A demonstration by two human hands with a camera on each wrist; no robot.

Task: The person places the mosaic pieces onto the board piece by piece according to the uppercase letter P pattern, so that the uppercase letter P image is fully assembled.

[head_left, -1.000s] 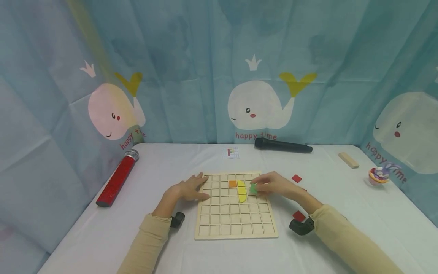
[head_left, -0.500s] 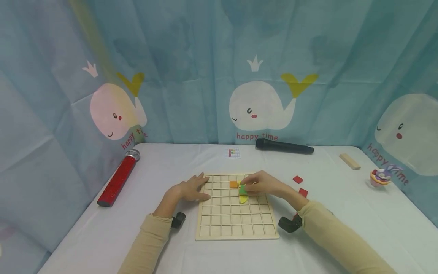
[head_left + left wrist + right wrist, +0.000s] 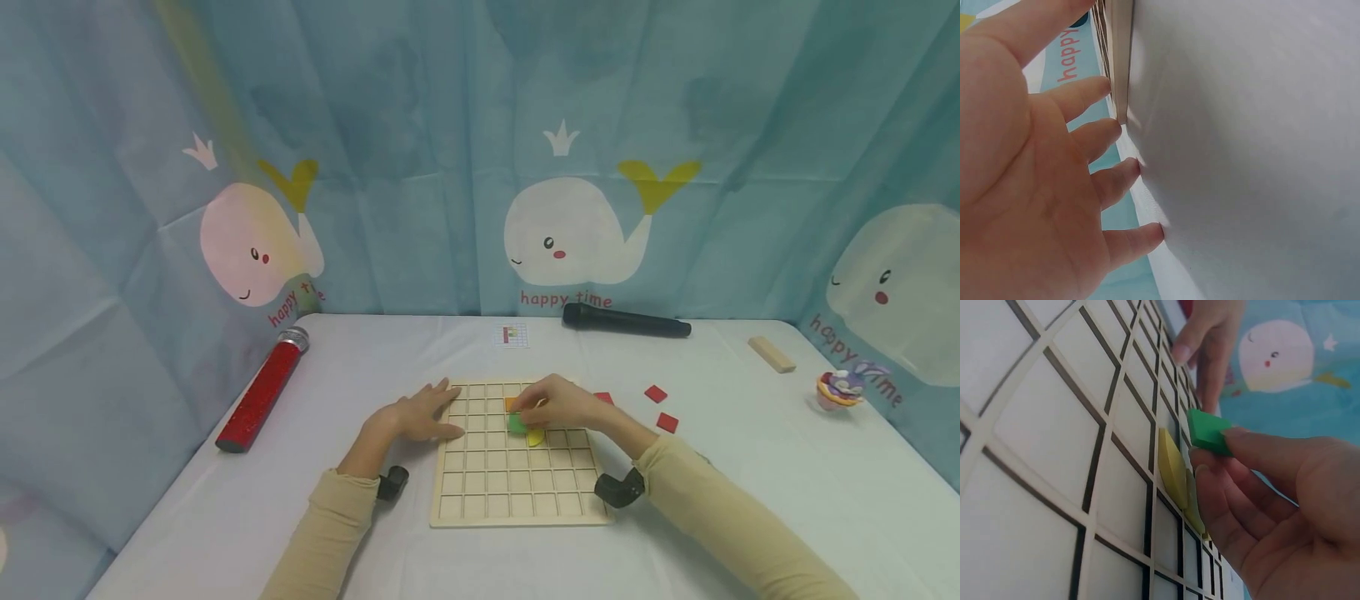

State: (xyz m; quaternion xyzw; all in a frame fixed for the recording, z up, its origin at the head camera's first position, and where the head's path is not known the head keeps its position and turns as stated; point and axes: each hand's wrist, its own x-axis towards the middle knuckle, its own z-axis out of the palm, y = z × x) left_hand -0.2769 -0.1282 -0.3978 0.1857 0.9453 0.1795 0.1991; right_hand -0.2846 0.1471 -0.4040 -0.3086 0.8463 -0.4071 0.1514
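While left hand (image 3: 420, 414), fingers spread, touches pale wooden grid board (image 3: 486, 483), right hand (image 3: 558, 403) pinches flat green tile (image 3: 516, 424) over it, just left of yellow curved-edge piece (image 3: 536, 438).

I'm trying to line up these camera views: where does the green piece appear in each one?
Head: the green piece is slightly right of centre, below the middle.
Left wrist: not in this picture.
Right wrist: the green piece is right of and slightly above centre.
Shared landmark: the grid board, at least partly visible in all three.
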